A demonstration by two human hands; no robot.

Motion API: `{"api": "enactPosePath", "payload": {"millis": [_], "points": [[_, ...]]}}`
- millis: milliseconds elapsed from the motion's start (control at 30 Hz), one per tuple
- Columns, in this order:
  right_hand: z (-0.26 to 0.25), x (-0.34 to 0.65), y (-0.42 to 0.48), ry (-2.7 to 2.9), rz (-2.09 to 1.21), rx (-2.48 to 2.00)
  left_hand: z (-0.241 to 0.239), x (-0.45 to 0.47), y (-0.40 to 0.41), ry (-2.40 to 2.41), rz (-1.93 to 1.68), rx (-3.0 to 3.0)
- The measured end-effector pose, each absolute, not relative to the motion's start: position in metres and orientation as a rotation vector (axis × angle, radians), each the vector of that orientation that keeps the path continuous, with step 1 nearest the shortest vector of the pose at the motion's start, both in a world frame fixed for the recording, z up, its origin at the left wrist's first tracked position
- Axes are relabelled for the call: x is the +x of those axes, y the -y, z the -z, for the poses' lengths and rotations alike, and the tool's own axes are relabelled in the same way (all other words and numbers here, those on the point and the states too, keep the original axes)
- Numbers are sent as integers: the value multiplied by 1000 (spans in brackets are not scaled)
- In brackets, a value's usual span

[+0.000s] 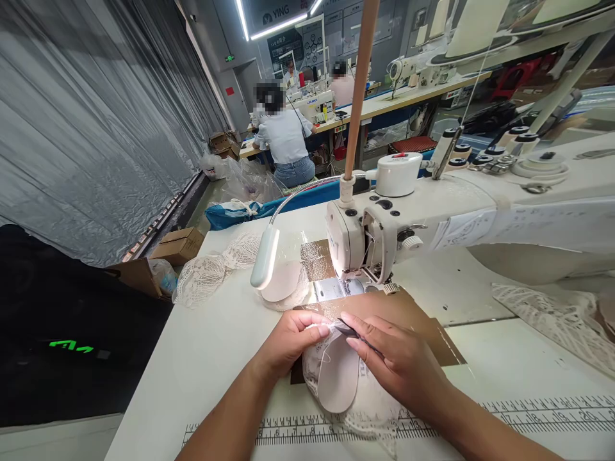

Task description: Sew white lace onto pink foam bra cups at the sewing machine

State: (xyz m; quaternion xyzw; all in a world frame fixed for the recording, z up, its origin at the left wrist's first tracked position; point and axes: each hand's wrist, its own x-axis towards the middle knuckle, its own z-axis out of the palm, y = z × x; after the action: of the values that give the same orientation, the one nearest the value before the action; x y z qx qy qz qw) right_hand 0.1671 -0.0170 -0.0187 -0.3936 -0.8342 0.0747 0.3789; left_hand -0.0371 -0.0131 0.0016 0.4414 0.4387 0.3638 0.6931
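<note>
My left hand [298, 336] pinches the top edge of a white lace piece [375, 397] between thumb and forefinger. In my right hand [394, 352] is a dark pair of thread snips [346, 329], its tip at the lace edge beside my left fingertips. A smooth, pale oval pad [339, 378] lies on the lace, and a loose thread curls near its top. Both hands are just in front of the sewing machine [358, 237], over a brown sheet [432, 339] on the table.
A lit lamp [265, 259] on a bent neck hangs left of the machine head. Behind it lie another padded lace piece [283, 288] and more lace [206, 275]. Printed ruler marks [528, 416] run along the front. More lace [552, 320] lies right. A person [286, 141] sits farther back.
</note>
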Motion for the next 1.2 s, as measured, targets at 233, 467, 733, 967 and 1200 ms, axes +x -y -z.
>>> {"api": "enactPosePath", "payload": {"millis": [233,467,733,967,1200], "points": [[18,168,17,2121,-192,-977,0,-38,14,-983,-812,993],[15,166,17,2118,-169,-970,-1,-38,14,-982,-811,984],[18,166,18,2141,-164,-975,0,-38,14,-966,-792,972],[17,164,18,2137,-159,-990,-1,-38,15,-961,-794,991],[21,163,19,2124,-186,-943,0,-38,14,-994,-783,1029]]}}
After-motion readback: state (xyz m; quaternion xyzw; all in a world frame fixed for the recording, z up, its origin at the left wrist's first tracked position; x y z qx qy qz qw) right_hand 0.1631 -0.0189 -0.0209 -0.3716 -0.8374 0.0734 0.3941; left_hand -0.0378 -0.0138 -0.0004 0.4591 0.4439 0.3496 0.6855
